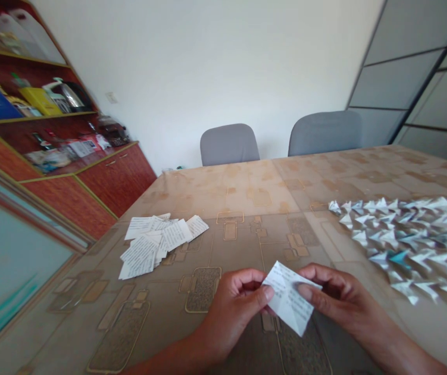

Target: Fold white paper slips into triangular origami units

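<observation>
A small square of printed paper (290, 299) with crease lines is held above the near part of the table. My left hand (242, 302) pinches its left corner, thumb on top and fingers underneath. On the other side my right hand (336, 297) grips the right part, its thumb pressed on the printed face. To the left lies a loose pile of printed paper pieces (149, 247). Several rows of small folded paper figures (403, 234) stand on the right side of the table; one of them is teal.
A patterned cloth covers the table (246, 195). Two grey chairs, one a left chair (230, 145) and one a right chair (324, 134), stand behind its far edge. A wooden shelf unit (110, 179) with bottles and a kettle is at the left.
</observation>
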`<state>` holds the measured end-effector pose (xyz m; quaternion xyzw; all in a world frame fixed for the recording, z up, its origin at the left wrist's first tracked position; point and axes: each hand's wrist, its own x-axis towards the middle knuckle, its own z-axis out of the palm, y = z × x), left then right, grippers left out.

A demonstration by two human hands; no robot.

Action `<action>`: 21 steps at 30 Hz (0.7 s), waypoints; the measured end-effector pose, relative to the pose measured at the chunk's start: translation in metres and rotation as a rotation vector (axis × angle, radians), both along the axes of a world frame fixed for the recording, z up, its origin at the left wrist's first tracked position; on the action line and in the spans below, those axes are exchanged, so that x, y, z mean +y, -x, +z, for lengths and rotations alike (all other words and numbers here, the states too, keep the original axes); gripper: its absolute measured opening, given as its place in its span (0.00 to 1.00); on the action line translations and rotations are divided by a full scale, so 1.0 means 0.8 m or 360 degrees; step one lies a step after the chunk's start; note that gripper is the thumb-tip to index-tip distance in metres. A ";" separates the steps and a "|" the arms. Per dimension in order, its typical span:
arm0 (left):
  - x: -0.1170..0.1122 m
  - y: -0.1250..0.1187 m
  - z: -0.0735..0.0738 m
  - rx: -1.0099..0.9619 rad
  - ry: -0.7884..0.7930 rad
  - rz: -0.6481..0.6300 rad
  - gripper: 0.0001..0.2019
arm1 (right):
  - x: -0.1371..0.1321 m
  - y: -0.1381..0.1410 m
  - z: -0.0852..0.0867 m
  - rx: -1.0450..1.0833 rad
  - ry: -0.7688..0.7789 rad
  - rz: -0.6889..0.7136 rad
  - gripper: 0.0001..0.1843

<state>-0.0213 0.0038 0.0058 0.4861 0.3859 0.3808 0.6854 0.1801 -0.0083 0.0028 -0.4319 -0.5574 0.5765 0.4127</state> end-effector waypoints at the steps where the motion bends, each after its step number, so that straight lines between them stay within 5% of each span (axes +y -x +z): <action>1: 0.000 0.000 0.000 -0.0006 0.0000 0.0004 0.10 | 0.000 0.000 -0.002 0.0021 0.0007 -0.0015 0.12; 7: 0.000 0.001 0.000 -0.0007 -0.0025 0.0094 0.09 | -0.001 0.001 -0.001 -0.0088 -0.0002 -0.0028 0.12; 11: 0.001 0.002 0.003 0.0173 -0.0227 0.0140 0.05 | 0.000 -0.001 0.002 -0.0387 -0.0324 -0.0127 0.06; 17: 0.006 0.007 0.005 0.0642 -0.1228 0.0266 0.13 | 0.002 -0.005 0.009 -0.0708 -0.1051 -0.0180 0.11; 21: 0.010 0.015 0.003 0.0802 -0.1798 0.0286 0.12 | 0.002 -0.007 0.019 -0.0847 -0.1321 -0.0112 0.11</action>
